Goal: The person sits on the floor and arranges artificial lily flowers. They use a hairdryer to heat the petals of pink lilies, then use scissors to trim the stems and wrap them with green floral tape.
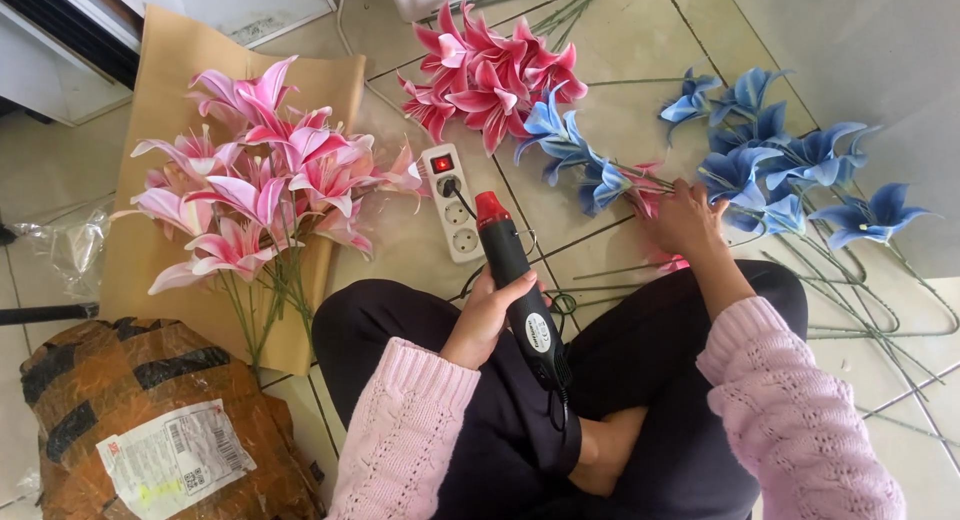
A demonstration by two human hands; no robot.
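Observation:
I sit cross-legged on a tiled floor in pink knit sleeves and dark trousers. My left hand (482, 315) grips a black heat tool (520, 290) with a red nozzle that points away from me toward a white power strip (450, 202). My right hand (685, 220) reaches forward and rests on the stem of an artificial flower with blue and pink petals (610, 183); whether the fingers close around it is unclear. Blue artificial lilies (790, 175) lie just right of that hand, and a bunch of deep pink lilies (490, 70) lies beyond the power strip.
A pile of pale pink lilies (250, 185) rests on brown paper (170, 80) at the left. A wrapped parcel with a label (150, 420) sits at bottom left. Green wire stems (870, 300) spread across the tiles at right. A white unit (60, 40) stands top left.

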